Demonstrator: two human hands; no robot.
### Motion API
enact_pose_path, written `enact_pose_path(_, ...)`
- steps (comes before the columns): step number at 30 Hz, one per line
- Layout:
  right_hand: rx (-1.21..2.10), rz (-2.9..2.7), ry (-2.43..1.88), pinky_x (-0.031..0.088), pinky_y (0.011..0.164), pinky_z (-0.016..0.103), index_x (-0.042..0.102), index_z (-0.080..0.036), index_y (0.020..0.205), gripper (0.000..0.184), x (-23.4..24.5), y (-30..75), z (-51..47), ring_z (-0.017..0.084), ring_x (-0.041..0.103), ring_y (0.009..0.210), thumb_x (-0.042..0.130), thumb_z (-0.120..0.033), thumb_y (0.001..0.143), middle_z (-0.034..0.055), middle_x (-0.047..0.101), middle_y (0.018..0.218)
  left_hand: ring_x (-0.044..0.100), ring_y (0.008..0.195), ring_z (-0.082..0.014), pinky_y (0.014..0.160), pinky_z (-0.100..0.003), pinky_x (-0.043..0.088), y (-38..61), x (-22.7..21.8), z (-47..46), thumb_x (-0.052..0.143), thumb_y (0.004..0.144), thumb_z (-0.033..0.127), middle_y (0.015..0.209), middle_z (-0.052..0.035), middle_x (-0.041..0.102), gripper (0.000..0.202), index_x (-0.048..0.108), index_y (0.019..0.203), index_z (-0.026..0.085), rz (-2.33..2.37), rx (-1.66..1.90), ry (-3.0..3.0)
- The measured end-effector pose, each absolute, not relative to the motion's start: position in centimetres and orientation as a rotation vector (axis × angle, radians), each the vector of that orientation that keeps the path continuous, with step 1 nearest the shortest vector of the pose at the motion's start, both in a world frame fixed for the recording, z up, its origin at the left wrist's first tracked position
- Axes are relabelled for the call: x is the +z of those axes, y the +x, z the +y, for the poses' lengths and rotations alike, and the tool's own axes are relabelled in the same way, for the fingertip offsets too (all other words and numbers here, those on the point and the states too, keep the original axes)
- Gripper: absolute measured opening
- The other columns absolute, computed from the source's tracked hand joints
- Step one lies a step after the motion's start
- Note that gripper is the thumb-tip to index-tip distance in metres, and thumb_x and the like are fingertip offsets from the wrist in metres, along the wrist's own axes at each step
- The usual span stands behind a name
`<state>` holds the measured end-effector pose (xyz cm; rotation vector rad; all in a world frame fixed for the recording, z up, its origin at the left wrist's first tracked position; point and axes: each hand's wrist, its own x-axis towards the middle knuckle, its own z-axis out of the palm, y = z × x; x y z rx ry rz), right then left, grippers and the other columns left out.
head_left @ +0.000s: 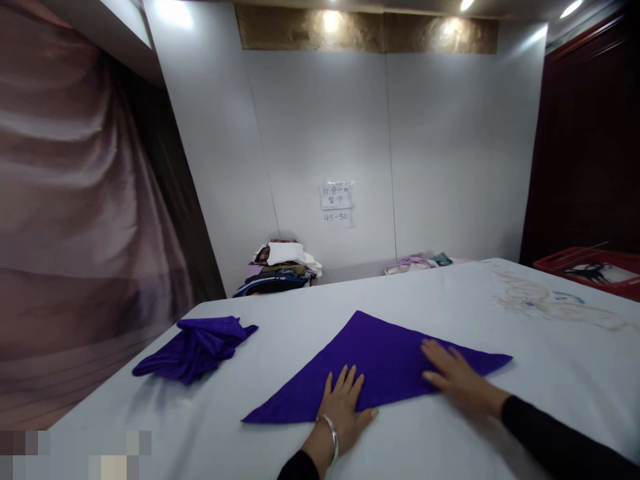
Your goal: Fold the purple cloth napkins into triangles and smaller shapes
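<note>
A purple cloth (380, 360) lies folded into a flat triangle on the white bed sheet (450, 300). My left hand (345, 407), with a silver bangle at the wrist, presses flat on the cloth's lower edge, fingers spread. My right hand (457, 377) lies flat on the right part of the triangle, fingers stretched toward the left. Both hands are open and hold nothing. A second purple cloth (197, 347) lies crumpled at the left of the bed, away from both hands.
A stack of folded clothes (283, 267) sits at the far left behind the bed, and more garments (417, 262) lie at the far edge. A red crate (595, 267) stands at the right. A brown curtain (75, 233) hangs on the left. A paper note (336, 203) is on the wall.
</note>
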<state>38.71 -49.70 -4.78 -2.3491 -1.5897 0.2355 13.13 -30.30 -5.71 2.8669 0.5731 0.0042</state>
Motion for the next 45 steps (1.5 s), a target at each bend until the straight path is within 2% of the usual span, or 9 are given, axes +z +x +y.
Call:
enact_pose_path(4, 0.487, -1.934, -1.989, 0.006, 0.109, 0.051, 0.020, -0.020, 0.143, 0.073, -3.7, 29.3, -43.3, 0.026, 0.010, 0.136, 0.031, -0.063, 0.085, 0.0091, 0.015, 0.149, 0.005, 0.138, -0.0246, 0.110, -0.053, 0.004, 13.1, -6.0, -30.1, 0.022, 0.087, 0.056, 0.151, -0.0042, 0.014, 0.065, 0.019, 0.143, 0.023, 0.557, -0.010, 2.911)
enact_pose_path(9, 0.462, -2.040, -1.865, 0.004, 0.108, 0.053, 0.012, -0.020, 0.144, 0.075, -4.9, 27.1, -41.9, 0.028, 0.010, 0.136, 0.033, -0.062, 0.085, 0.0108, 0.013, 0.149, 0.005, 0.138, -0.0234, 0.110, -0.052, 0.005, 13.2, -6.6, -29.8, 0.026, 0.088, 0.048, 0.151, -0.0036, 0.017, 0.060, 0.020, 0.142, 0.023, 0.547, 0.005, 2.937)
enact_pose_path(18, 0.381, -2.070, -1.881, 0.005, 0.108, 0.052, 0.015, -0.019, 0.144, 0.075, -5.2, 27.4, -42.6, 0.028, 0.011, 0.136, 0.031, -0.062, 0.086, 0.0120, 0.016, 0.149, 0.010, 0.138, -0.0220, 0.110, -0.051, 0.009, 11.8, -5.2, -29.2, 0.022, 0.086, 0.057, 0.150, -0.0058, 0.017, 0.068, 0.020, 0.142, 0.018, 0.621, -0.066, 2.891)
enact_pose_path(23, 0.435, -2.069, -1.880, 0.002, 0.108, 0.053, 0.018, -0.021, 0.144, 0.072, -4.9, 27.4, -42.7, 0.029, 0.008, 0.137, 0.031, -0.062, 0.086, 0.0102, 0.013, 0.149, 0.012, 0.137, -0.0233, 0.110, -0.050, 0.008, 5.1, -5.0, -24.8, 0.025, 0.083, 0.063, 0.148, -0.0044, 0.021, 0.071, 0.026, 0.141, 0.022, 1.049, -0.063, 2.829)
enact_pose_path(27, 0.472, -2.063, -1.885, 0.001, 0.108, 0.051, 0.016, -0.020, 0.144, 0.071, -4.7, 27.4, -42.8, 0.027, 0.006, 0.137, 0.030, -0.060, 0.087, 0.0094, 0.012, 0.150, 0.012, 0.137, -0.0238, 0.108, -0.052, 0.011, -1.0, -5.3, -20.5, 0.026, 0.086, 0.053, 0.149, -0.0048, 0.019, 0.064, 0.024, 0.141, 0.021, 1.510, -0.035, 2.689)
enact_pose_path(31, 0.472, -2.068, -1.886, 0.000, 0.108, 0.052, 0.016, -0.020, 0.144, 0.070, -4.8, 27.4, -42.8, 0.027, 0.005, 0.137, 0.030, -0.060, 0.087, 0.0092, 0.011, 0.150, 0.013, 0.137, -0.0278, 0.106, -0.055, 0.015, -2.0, -4.4, -19.1, 0.027, 0.086, 0.050, 0.150, -0.0118, 0.016, 0.066, 0.025, 0.141, 0.013, 1.991, -0.030, 2.507)
enact_pose_path(34, 0.461, -2.067, -1.891, 0.000, 0.108, 0.052, 0.016, -0.020, 0.144, 0.072, -4.9, 27.4, -42.7, 0.028, 0.006, 0.137, 0.030, -0.062, 0.087, 0.0097, 0.011, 0.150, 0.011, 0.137, -0.0263, 0.107, -0.053, 0.013, 1.7, -3.5, -21.3, 0.026, 0.087, 0.050, 0.150, -0.0099, 0.017, 0.063, 0.026, 0.141, 0.016, 1.814, 0.091, 2.663)
enact_pose_path(39, 0.456, -2.072, -1.903, 0.002, 0.108, 0.052, 0.017, -0.020, 0.144, 0.074, -4.6, 27.4, -42.7, 0.028, 0.008, 0.137, 0.030, -0.064, 0.086, 0.0101, 0.012, 0.150, 0.010, 0.138, -0.0245, 0.109, -0.050, 0.007, 8.1, -3.9, -26.0, 0.022, 0.083, 0.063, 0.150, -0.0059, 0.017, 0.072, 0.028, 0.140, 0.020, 1.178, 0.038, 2.849)
enact_pose_path(45, 0.447, -2.073, -1.895, 0.001, 0.108, 0.052, 0.016, -0.020, 0.144, 0.072, -5.0, 27.5, -42.7, 0.028, 0.006, 0.137, 0.029, -0.062, 0.087, 0.0091, 0.012, 0.150, 0.010, 0.138, -0.0253, 0.108, -0.052, 0.009, 6.1, -5.7, -23.5, 0.024, 0.084, 0.060, 0.150, -0.0057, 0.015, 0.070, 0.024, 0.141, 0.020, 1.345, -0.060, 2.736)
